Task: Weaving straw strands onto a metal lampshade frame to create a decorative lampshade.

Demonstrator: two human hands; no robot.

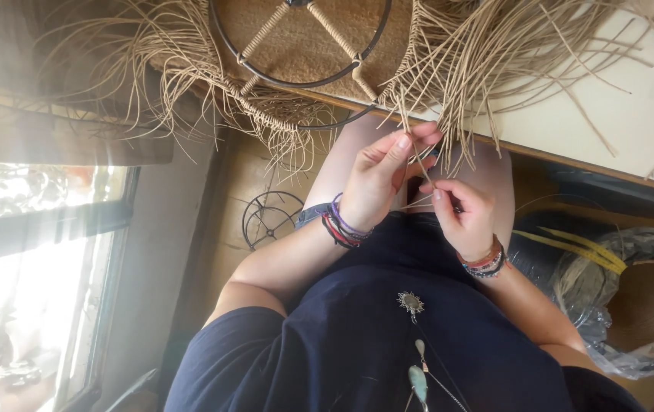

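Note:
A round black wire frame (224, 38) lies on the table edge, its spokes wrapped in tan cord. Long tan raffia strands (456, 69) hang from it in a fringe over the edge. My left hand (380, 172) pinches one or two strands between thumb and fingers just below the table edge. My right hand (460, 214) sits right beside it, slightly lower, pinching the same thin strands (427, 177) at their lower part. Both wrists carry several bead and cord bracelets.
The white table top (632, 114) with a wooden edge runs across the upper right. A smaller black wire frame (269, 220) rests on the floor by my knee. A clear plastic bag with dark coils (609, 282) lies at right. A bright window (29, 267) is at left.

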